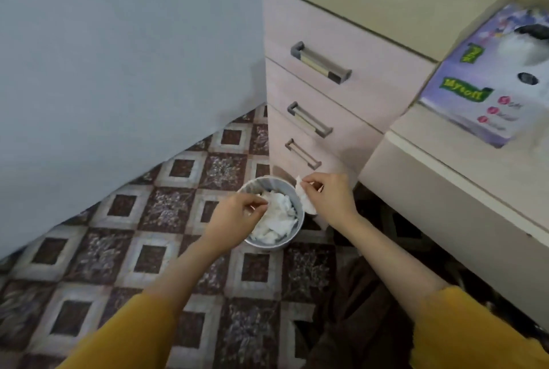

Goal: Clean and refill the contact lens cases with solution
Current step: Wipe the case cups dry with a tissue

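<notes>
So, right hand [326, 196] pinches a tissue [305, 200] over the bin [300, 221] by its right rim. Left hand [237, 215] is curled, can't tell if it's holding anything. Let go now and it could miss onto the floor [118, 214]. Lens cases aren't in view.

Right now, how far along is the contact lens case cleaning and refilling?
Done, apparently: some wiping, as crumpled white tissues fill the small round grey bin on the floor. In hand: the right hand pinches another white tissue at the bin's rim, likely discarding it; the left hand hovers curled above the bin, contents unclear. Left: no lens case or solution is in view, so refilling is unconfirmed.
</notes>
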Available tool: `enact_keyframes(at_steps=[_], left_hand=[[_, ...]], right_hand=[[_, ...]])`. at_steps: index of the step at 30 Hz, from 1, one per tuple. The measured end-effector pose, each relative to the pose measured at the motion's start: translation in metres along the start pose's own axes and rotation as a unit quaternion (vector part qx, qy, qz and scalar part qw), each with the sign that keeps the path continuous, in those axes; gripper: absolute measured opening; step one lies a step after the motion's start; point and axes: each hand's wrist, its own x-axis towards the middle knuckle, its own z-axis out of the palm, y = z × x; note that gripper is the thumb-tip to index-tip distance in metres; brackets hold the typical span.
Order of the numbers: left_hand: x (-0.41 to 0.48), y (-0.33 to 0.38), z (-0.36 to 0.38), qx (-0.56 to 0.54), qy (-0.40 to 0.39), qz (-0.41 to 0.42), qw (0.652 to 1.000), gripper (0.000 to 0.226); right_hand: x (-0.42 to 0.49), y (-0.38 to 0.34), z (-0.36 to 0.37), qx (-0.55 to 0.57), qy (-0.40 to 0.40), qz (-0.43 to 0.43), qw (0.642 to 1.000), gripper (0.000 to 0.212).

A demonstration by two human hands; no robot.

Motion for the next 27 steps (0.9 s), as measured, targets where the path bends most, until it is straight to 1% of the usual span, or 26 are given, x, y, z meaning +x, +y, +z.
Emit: enact_keyframes(at_steps=[3, 7, 10, 13, 15, 17, 21, 24, 27], left_hand=[[0.004, -0.026, 0.007, -0.006, -0.015, -0.041, 0.999, 0.020], [0.008, -0.045, 0.014, -0.016, -0.044, -0.069, 0.997, 0.022], [0.010, -0.053, 0.019, -0.032, -0.054, -0.089, 0.994, 0.023], [0.011, -0.055, 0.022, -0.038, -0.060, -0.103, 0.992, 0.023], [0.011, -0.055, 0.022, -0.040, -0.068, -0.108, 0.991, 0.024], [0.012, -0.052, 0.023, -0.040, -0.074, -0.110, 0.990, 0.024], [0.011, -0.045, 0.022, -0.033, -0.080, -0.107, 0.990, 0.024], [0.008, -0.037, 0.019, -0.032, -0.081, -0.097, 0.991, 0.024], [0.002, -0.027, 0.014, -0.029, -0.084, -0.084, 0.993, 0.023]], right_hand=[[0.018, 0.013, 0.034, -0.054, -0.034, 0.046, 0.997, 0.020], [0.036, 0.021, 0.062, -0.109, -0.070, 0.068, 0.989, 0.023], [0.048, 0.024, 0.073, -0.131, -0.082, 0.093, 0.984, 0.024], [0.055, 0.030, 0.078, -0.104, -0.097, 0.112, 0.983, 0.028], [0.056, 0.033, 0.079, -0.091, -0.117, 0.118, 0.982, 0.034], [0.055, 0.036, 0.077, -0.106, -0.137, 0.119, 0.978, 0.042], [0.047, 0.036, 0.068, -0.108, -0.170, 0.114, 0.973, 0.046], [0.038, 0.032, 0.062, -0.103, -0.173, 0.108, 0.974, 0.050], [0.030, 0.025, 0.052, -0.092, -0.159, 0.104, 0.977, 0.046]])
